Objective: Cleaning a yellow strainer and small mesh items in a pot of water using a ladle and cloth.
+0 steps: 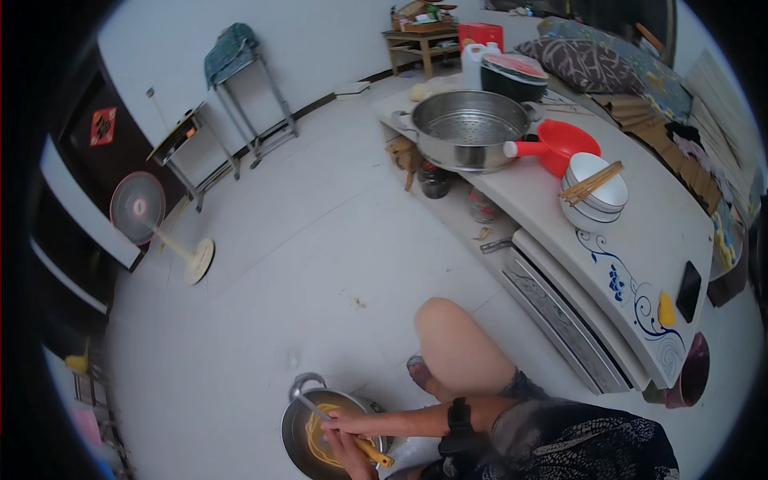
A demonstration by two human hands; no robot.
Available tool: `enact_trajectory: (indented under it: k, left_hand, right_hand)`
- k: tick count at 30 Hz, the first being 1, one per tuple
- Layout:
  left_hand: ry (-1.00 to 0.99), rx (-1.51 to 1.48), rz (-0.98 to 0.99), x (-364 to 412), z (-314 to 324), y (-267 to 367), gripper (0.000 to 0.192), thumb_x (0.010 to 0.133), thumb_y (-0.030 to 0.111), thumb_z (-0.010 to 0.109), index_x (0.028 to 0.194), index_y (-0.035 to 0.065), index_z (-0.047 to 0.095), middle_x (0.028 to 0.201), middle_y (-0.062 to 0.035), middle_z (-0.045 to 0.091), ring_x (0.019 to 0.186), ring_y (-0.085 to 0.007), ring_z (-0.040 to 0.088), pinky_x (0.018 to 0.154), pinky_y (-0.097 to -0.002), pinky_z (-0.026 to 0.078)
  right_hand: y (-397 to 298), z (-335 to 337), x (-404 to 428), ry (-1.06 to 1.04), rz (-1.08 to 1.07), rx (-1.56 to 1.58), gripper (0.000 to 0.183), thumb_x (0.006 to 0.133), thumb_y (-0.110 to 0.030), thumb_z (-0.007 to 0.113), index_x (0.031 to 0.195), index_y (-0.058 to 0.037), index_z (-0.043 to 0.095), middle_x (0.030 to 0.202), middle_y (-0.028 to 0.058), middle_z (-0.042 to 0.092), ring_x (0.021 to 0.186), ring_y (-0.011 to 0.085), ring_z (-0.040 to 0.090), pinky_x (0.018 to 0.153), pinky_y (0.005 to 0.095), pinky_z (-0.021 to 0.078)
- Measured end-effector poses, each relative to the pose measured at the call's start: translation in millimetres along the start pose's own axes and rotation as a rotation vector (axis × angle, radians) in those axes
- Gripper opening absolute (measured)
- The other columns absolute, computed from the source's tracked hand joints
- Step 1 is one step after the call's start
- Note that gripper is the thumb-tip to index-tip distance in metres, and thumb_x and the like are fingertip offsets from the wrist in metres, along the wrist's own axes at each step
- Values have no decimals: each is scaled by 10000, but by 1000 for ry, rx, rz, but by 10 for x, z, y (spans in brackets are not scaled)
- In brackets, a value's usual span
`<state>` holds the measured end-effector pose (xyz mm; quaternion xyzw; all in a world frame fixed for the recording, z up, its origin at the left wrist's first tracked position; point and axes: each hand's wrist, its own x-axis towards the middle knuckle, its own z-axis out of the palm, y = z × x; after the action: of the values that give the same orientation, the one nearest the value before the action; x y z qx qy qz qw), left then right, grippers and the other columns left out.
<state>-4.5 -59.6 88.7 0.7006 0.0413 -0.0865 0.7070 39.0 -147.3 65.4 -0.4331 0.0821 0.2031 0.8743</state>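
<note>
A metal pot point(289, 441) with a loop handle stands on the floor before me, at the bottom of the view. Yellow strands point(313, 427) lie curled inside it. Across the pot runs a long tool with a grey metal shaft and a yellow handle point(377, 453); its working end is hard to make out. My right hand point(347, 422), on the arm with a black strap, grips this tool above the pot. Just below it, my left hand point(350, 455) has its fingers against or close to the tool. Whether it holds anything is hidden.
On the white table point(660, 240) at right are a steamer pot point(444, 153), a red ladle point(567, 144), stacked bowls point(591, 213) with chopsticks, a yellow piece point(666, 309), a phone point(689, 291) and a cut watermelon point(513, 81). A fan point(138, 207) stands at left.
</note>
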Motion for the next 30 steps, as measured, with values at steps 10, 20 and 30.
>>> enact_trajectory:
  k: [10, 20, 30]
  left_hand:
    - [-300, 336, 346, 59, 1728, 1472, 443, 1021, 172, 411, 1404, -50, 401, 1112, -124, 604, 911, -112, 557, 774, -241, 455]
    - [-834, 378, 708, -252, 3388, 2413, 379, 1023, 120, 410, 1367, -26, 477, 1180, -99, 591, 987, -127, 557, 827, -235, 459]
    - [-925, 635, 842, -661, 4075, 2816, 399, 953, 73, 510, 1348, 14, 505, 1165, -140, 601, 1084, -228, 567, 935, -323, 440]
  right_hand:
    - [-2135, -601, -829, 291, -633, -17, 396, 1008, -314, 466, 1245, 2, 440, 1018, 126, 649, 974, 179, 620, 857, 298, 483]
    - [-3071, -984, -2521, 381, -1142, 262, 499, 1054, -286, 323, 1477, -39, 225, 1167, 146, 589, 1098, 178, 548, 1007, 319, 411]
    - [-3619, -1571, -3073, 531, -1487, 465, 548, 1047, -328, 337, 1482, -36, 177, 1063, 128, 603, 1065, 245, 586, 978, 421, 454]
